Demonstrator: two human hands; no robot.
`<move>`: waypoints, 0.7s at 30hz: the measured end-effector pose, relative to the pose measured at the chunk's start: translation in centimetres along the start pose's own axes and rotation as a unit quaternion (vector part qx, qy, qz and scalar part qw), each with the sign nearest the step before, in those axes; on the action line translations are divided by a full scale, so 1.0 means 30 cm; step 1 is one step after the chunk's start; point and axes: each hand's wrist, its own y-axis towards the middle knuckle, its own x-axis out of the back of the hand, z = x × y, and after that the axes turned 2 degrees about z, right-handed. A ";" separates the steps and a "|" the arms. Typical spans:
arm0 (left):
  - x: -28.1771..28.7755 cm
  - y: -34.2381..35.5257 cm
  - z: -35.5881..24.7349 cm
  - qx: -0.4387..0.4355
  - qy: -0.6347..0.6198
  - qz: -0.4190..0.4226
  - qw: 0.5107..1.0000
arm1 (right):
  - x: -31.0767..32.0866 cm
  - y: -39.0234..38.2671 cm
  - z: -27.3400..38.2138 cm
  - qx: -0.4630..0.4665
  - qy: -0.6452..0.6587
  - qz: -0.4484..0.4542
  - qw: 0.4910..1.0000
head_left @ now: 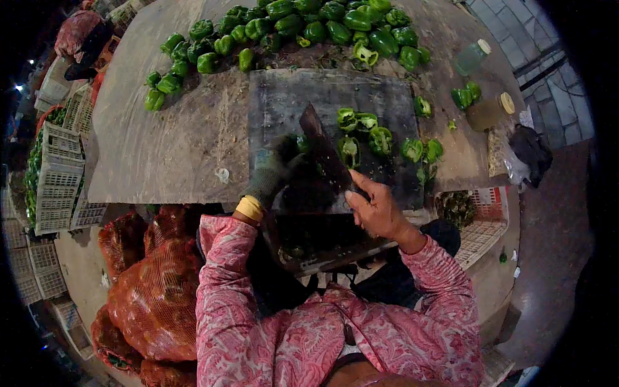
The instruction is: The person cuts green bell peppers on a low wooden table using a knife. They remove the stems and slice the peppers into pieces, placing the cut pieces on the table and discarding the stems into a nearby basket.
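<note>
My right hand is closed round the handle of a broad, dark-bladed cleaver, its blade angled up and to the left over a dark cutting board. In a grey-green glove, my left hand is closed on a green bell pepper just left of the blade. The glove hides most of that pepper. Several cut pepper pieces lie on the board right of the cleaver, their pale insides showing. More cut pepper halves sit at the board's right edge.
Whole green peppers are heaped along the far side of the table. Two jars stand at the right. Red mesh sacks lie at lower left, near stacked white crates. A dark container sits below the board's near edge. Another person is at far left.
</note>
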 end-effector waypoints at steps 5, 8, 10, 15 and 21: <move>-0.018 0.001 0.062 0.013 -0.053 -0.021 0.998 | -0.018 0.160 -0.057 -0.031 0.001 -0.009 0.999; -0.036 -0.008 0.020 -0.001 -0.098 -0.020 0.995 | -0.092 0.219 -0.178 0.103 -0.129 -0.104 0.981; -0.031 -0.033 0.002 -0.003 -0.119 -0.026 0.993 | -0.114 0.199 -0.203 0.159 -0.129 -0.127 0.971; -0.094 -0.015 -0.021 0.066 -0.138 -0.051 0.987 | -0.034 0.181 -0.263 0.283 -0.197 -0.185 0.920; -0.119 0.245 -0.141 -0.071 0.135 0.025 0.988 | 0.177 0.137 -0.167 0.051 0.001 -0.150 0.987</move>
